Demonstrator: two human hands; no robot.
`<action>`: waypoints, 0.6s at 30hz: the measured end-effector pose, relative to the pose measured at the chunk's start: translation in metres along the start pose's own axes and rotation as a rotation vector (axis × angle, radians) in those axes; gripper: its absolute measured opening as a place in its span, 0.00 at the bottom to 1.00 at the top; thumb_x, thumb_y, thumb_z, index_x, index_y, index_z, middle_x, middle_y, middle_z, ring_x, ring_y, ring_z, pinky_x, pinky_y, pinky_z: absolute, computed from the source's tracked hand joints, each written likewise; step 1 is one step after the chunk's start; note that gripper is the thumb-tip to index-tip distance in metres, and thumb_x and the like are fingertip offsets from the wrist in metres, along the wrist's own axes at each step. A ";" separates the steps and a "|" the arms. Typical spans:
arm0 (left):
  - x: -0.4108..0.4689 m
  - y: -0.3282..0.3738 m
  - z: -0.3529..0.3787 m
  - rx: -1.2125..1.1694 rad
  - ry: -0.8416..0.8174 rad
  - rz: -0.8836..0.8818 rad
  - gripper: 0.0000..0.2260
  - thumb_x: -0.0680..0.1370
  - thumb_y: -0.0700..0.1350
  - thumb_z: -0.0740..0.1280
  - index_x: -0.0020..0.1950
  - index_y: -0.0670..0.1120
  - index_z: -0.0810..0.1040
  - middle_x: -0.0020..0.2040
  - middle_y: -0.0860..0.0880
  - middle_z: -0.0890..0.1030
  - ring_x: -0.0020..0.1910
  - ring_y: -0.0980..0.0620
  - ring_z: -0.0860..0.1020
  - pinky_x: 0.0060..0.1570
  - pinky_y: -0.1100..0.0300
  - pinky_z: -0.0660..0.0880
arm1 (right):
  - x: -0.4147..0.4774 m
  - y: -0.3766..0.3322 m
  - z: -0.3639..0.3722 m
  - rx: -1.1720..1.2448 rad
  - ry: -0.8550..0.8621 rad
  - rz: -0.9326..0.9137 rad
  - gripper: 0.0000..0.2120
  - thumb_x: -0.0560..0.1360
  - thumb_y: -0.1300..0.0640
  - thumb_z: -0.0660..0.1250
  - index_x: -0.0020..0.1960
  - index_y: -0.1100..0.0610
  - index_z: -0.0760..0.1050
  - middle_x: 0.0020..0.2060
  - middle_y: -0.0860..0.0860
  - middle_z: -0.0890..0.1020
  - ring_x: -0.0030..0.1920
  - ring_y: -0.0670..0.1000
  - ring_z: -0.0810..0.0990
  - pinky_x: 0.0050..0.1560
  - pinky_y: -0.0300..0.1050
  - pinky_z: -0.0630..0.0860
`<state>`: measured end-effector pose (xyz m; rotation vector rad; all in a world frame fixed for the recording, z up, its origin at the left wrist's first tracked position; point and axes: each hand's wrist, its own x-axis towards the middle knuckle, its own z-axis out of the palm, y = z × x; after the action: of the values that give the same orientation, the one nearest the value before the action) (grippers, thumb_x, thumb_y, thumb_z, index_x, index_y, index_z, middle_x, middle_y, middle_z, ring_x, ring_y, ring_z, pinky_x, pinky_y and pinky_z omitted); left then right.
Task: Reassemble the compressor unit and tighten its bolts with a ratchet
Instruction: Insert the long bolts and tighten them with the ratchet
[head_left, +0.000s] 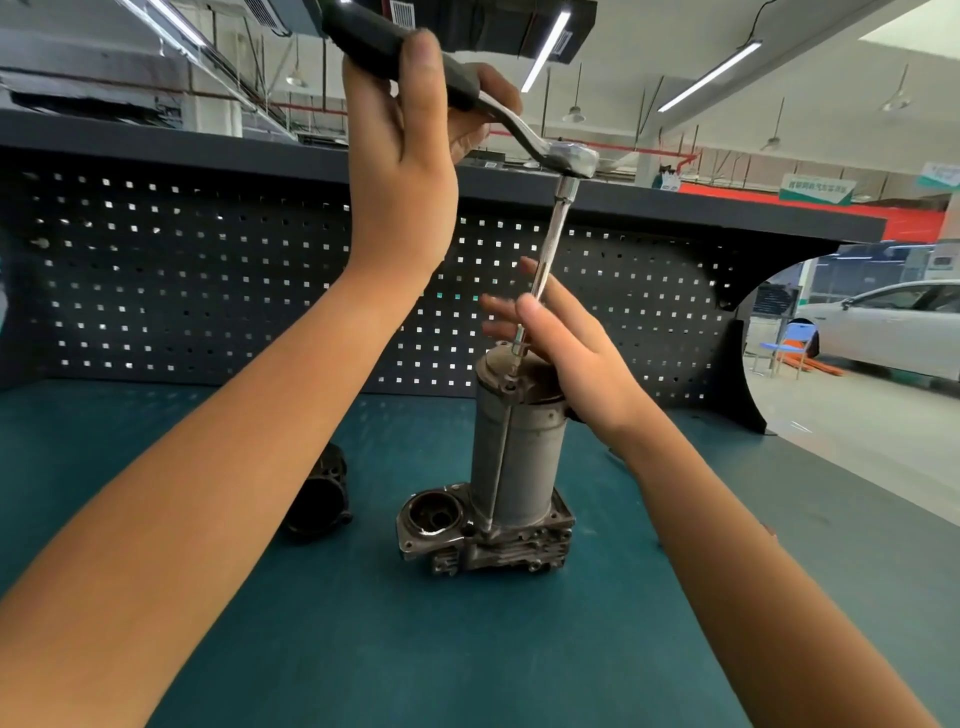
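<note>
The grey compressor unit (514, 457) stands upright on the teal bench, a tall cylinder on a cast base with an open round port at its left. A ratchet (519, 124) with a black handle carries a long extension bar (545, 254) that slants down to the top of the cylinder. My left hand (410, 156) grips the black handle high up. My right hand (561, 348) pinches the lower part of the extension bar between thumb and fingers, just above the cylinder's cap. The bar's tip sits at the cap's left edge.
A dark cylindrical housing part (317, 499) lies on the teal mat (363, 623) to the left of the unit. A black pegboard (208, 291) backs the bench, with a shelf above. Beyond the bench's right edge are an open floor and a white car (893, 327).
</note>
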<state>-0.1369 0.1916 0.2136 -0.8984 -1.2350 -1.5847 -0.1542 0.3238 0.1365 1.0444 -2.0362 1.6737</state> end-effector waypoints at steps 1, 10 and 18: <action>0.000 0.000 0.000 0.001 0.008 0.000 0.09 0.78 0.47 0.53 0.54 0.44 0.64 0.54 0.27 0.74 0.53 0.31 0.75 0.56 0.41 0.73 | 0.002 0.000 0.002 -0.045 -0.010 0.031 0.10 0.77 0.45 0.57 0.58 0.40 0.67 0.53 0.50 0.83 0.52 0.44 0.82 0.56 0.39 0.77; 0.000 -0.013 -0.004 -0.090 0.090 0.003 0.06 0.83 0.40 0.49 0.50 0.49 0.64 0.45 0.45 0.79 0.46 0.52 0.81 0.49 0.60 0.76 | 0.014 0.011 -0.007 -0.031 -0.013 0.130 0.18 0.82 0.46 0.48 0.66 0.50 0.68 0.44 0.51 0.85 0.47 0.45 0.84 0.47 0.34 0.77; 0.008 -0.030 -0.011 -0.172 0.201 -0.082 0.06 0.83 0.43 0.50 0.51 0.49 0.65 0.37 0.56 0.83 0.42 0.56 0.82 0.47 0.60 0.77 | 0.021 0.011 -0.015 0.092 -0.093 0.147 0.12 0.82 0.56 0.52 0.55 0.51 0.74 0.43 0.53 0.85 0.48 0.51 0.84 0.47 0.36 0.78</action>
<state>-0.1678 0.1818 0.2091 -0.7801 -1.0171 -1.8202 -0.1794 0.3318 0.1462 1.0425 -2.1602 1.8401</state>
